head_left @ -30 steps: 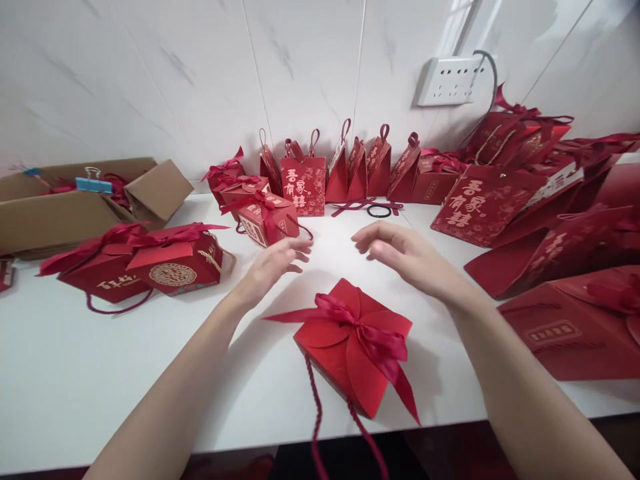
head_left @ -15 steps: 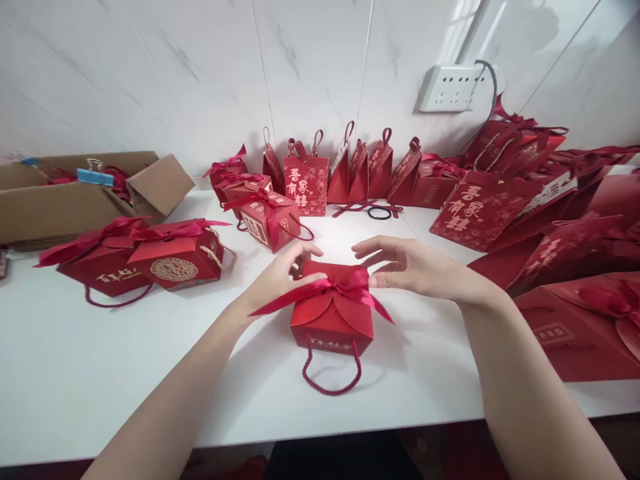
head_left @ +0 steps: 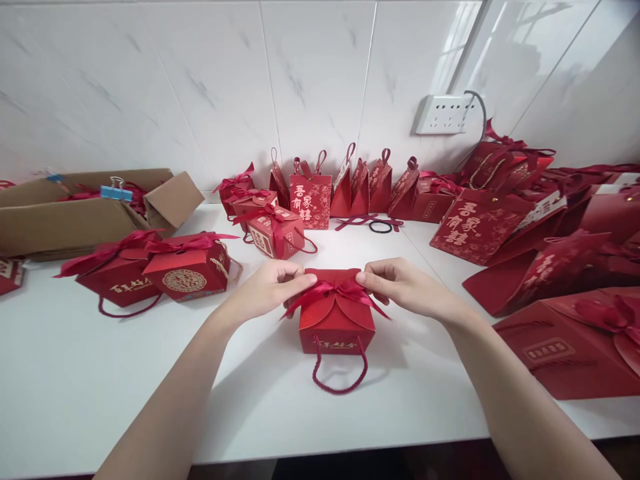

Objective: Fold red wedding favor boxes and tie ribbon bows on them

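Observation:
A red gift box [head_left: 337, 327] with curved flaps stands upright in front of me, its twisted cord handle [head_left: 340, 390] lying toward the table's front edge. Across its top is a tied crimson ribbon bow [head_left: 339, 288], tails spreading to both sides. My left hand [head_left: 270, 287] is closed at the bow's left side, thumb and fingers pinching the ribbon there. Opposite it, my right hand [head_left: 400, 283] pinches the bow's right side. Some fingertips of both hands are hidden behind the ribbon and the box's top corners.
More red ribboned boxes [head_left: 187, 270] stand at left, before an open cardboard carton [head_left: 65, 223]. Red bags [head_left: 310, 200] line the wall, with a black ring [head_left: 381, 227] in front. Boxes and bags crowd the right, including a large box [head_left: 575, 340]. A socket panel [head_left: 444, 115] is on the wall.
Both hands have closed in on the bow; the right one has gone from spread fingers to a pinch. The ribbon's left tail looks shorter and lies nearer the box. The view has tilted slightly upward.

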`<state>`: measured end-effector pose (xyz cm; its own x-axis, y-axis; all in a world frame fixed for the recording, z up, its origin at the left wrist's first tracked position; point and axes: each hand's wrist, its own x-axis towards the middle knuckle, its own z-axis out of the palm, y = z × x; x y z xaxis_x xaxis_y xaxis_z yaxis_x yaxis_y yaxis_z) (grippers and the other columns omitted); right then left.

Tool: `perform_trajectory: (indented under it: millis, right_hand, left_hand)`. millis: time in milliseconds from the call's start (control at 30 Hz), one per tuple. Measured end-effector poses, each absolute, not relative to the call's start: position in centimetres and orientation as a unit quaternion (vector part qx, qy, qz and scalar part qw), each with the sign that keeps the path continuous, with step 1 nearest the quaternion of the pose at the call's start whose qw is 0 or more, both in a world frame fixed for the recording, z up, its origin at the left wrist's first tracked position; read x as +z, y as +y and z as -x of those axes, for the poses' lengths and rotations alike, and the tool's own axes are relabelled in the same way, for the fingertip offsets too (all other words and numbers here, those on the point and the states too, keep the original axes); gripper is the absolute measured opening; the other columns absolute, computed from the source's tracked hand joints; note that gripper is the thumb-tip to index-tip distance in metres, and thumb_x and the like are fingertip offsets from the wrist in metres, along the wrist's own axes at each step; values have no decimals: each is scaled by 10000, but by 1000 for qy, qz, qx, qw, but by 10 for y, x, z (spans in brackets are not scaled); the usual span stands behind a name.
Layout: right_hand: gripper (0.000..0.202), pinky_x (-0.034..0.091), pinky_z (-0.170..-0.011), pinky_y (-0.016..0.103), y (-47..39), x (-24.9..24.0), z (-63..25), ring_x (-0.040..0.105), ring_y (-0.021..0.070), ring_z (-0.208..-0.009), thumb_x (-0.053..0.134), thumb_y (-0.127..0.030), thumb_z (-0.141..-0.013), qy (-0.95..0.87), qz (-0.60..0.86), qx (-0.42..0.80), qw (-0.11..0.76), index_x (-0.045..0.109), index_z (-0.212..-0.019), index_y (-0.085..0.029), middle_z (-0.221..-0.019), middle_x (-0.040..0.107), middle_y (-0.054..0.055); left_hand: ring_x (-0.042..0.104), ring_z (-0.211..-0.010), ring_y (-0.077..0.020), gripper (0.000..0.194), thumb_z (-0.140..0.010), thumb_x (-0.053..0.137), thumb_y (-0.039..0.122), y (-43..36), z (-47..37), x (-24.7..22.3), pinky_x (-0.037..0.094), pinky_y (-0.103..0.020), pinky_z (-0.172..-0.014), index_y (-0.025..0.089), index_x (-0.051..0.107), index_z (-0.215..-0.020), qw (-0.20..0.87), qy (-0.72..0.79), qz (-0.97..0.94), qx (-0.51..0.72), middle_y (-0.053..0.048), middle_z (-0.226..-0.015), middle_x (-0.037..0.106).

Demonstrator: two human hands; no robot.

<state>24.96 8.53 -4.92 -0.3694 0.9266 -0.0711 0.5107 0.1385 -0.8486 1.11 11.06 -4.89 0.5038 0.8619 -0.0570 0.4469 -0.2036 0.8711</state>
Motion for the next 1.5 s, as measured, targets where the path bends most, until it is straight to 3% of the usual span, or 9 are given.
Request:
perform_trajectory:
  millis: [367, 700, 1033, 1200, 1300, 1400, 1500]
  right_hand:
    - [457, 281, -557, 253, 95, -63, -245, 339, 89, -568, 569, -535, -793, -629, 451, 510, 376, 399, -564, -177, -605, 376, -37]
    - [474, 281, -530, 226, 105, -84, -230, 356, 75, -536, 719, -466, -675, -449, 393, 633, 493, 367, -541, -178, -587, 392, -46]
    - [498, 280, -506, 223, 108, -90, -224, 332, 77, -522, 738, -474, -619, -427, 386, 621, 532, 337, -538, -190, -565, 364, -54]
    - [473, 324, -533, 253, 110, -88, -225, 357, 99, -539, 650, -525, -668, -479, 425, 576, 508, 317, -564, -206, -584, 353, -42]
    - [348, 370, -617, 295, 105, -83, -228, 422, 138, -618, 585, -488, -752, -538, 489, 440, 527, 410, -650, -205, -650, 418, -16]
    - [222, 391, -709, 347, 90, -77, -224, 478, 187, -747, 559, -402, -787, -647, 490, 139, 567, 472, -826, -201, -788, 500, 32]
    - [347, 398, -732, 388, 73, -78, -207, 510, 231, -813, 642, -426, -729, -765, 380, -52, 517, 495, -933, -186, -874, 555, 78]
  left_hand:
    - [317, -494, -69, 376, -807, 551, 434, 112, -17, -56, 247, -211, -477, 176, 430, -561, 488, 414, -722, 263, 62, -530, 363]
    - [258, -516, -66, 411, -787, 547, 456, 120, -24, -69, 210, -207, -489, 187, 327, -566, 468, 428, -687, 356, 65, -562, 291]
    - [253, -508, -63, 387, -777, 509, 459, 118, -30, -75, 216, -199, -483, 195, 316, -570, 447, 426, -682, 392, 71, -549, 290]
    - [268, -512, -70, 346, -800, 447, 399, 117, -31, -75, 228, -209, -492, 202, 288, -564, 398, 453, -701, 381, 69, -546, 292]
    - [308, -535, -86, 331, -803, 451, 372, 116, -30, -77, 266, -224, -525, 204, 291, -567, 354, 467, -709, 392, 64, -552, 311]
    - [413, -617, -118, 228, -775, 518, 311, 113, -30, -78, 355, -250, -615, 201, 382, -627, 252, 479, -726, 424, 42, -619, 427]
    - [506, -851, -176, 67, -775, 553, 249, 110, -32, -78, 416, -313, -797, 189, 523, -773, 151, 425, -765, 460, -25, -838, 551]
